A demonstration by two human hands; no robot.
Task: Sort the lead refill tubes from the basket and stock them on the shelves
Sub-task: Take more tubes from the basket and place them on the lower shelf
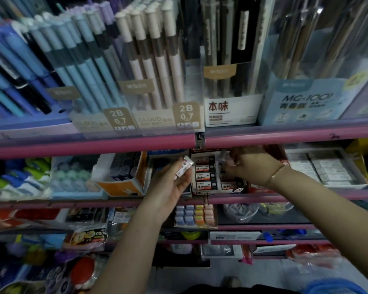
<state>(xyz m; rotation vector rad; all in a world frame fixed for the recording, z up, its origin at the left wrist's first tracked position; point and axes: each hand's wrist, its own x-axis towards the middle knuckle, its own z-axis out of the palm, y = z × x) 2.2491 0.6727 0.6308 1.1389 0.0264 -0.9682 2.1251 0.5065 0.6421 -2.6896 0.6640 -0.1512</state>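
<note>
The left hand [170, 183] holds a small white lead refill tube [184, 167] in its fingers, just left of a display box [206, 175] of similar tubes on the pink shelf [94, 145]. The right hand [249, 164] reaches into that box, fingers curled; whether they grasp anything is unclear.

One head-worn wide-angle view faces the shelves [94, 145] close up, tilted slightly down past both forearms

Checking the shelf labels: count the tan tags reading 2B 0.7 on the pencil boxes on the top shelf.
2. One 2B 0.7 tag fronts the box of blue pencils; the other tag fronts the box of cream-and-brown pencils, just right of it. Blurred boxes elsewhere may carry more.
</note>
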